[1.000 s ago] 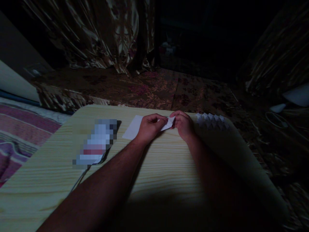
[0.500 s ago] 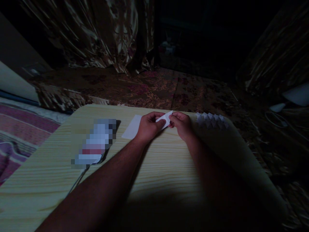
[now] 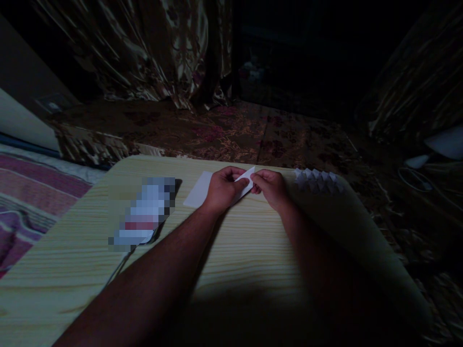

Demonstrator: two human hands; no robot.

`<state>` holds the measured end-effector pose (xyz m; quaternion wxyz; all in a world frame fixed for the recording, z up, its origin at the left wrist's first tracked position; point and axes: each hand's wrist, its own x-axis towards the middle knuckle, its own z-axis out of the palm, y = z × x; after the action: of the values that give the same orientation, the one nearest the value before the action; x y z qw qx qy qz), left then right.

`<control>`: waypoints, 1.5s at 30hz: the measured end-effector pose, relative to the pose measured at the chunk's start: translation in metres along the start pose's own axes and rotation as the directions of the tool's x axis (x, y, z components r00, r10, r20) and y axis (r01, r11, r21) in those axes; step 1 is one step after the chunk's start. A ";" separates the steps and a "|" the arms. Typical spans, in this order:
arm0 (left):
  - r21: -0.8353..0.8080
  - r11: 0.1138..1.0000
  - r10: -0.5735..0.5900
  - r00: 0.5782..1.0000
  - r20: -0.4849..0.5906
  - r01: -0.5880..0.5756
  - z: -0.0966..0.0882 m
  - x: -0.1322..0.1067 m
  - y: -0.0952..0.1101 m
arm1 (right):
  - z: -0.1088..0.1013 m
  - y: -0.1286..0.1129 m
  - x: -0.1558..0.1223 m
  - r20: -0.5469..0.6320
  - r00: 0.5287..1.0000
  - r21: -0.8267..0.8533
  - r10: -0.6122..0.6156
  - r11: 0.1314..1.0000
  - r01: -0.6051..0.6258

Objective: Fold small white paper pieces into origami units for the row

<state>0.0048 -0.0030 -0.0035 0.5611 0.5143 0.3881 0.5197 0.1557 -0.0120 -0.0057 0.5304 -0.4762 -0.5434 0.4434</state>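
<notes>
A small folded piece of white paper (image 3: 247, 179) is held between my two hands above the far part of the table. My left hand (image 3: 224, 189) grips it with the thumb on top and fingers behind. At its right edge, my right hand (image 3: 268, 185) pinches the paper between thumb and fingers. Flat on the table, partly behind my left hand, lies white paper (image 3: 198, 189). To the right of my right hand stand several small folded paper pieces (image 3: 317, 180) in rows, dim in the shadow.
The pale wood-grain table (image 3: 249, 250) has a rounded far edge. A blurred-out, phone-like object (image 3: 146, 212) with a cable (image 3: 117, 270) lies at the left. Beyond are a patterned sofa-like surface (image 3: 202, 130), a curtain (image 3: 188, 53) and a striped cloth (image 3: 32, 193).
The folded paper has tilted a little more upright between my hands, and its tip has shifted slightly left. Both hands keep their hold, with only small finger movement.
</notes>
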 end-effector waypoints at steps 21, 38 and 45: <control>0.105 0.994 0.015 0.998 -0.059 -0.009 -0.003 0.003 -0.007 | 0.004 0.001 -0.001 0.026 1.000 -0.044 0.002 0.999 -0.001; 0.021 0.999 0.043 0.995 -0.094 -0.041 -0.003 0.004 -0.005 | 0.004 -0.003 -0.002 0.037 0.999 -0.089 -0.024 0.996 0.027; -0.010 1.000 -0.001 0.998 -0.059 0.000 -0.002 0.002 -0.001 | 0.004 -0.005 -0.004 0.085 0.996 -0.105 -0.032 0.994 0.041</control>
<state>0.0033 -0.0009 -0.0049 0.5521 0.4957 0.4021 0.5365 0.1517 -0.0163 -0.0011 0.4893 -0.4747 -0.5966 0.4236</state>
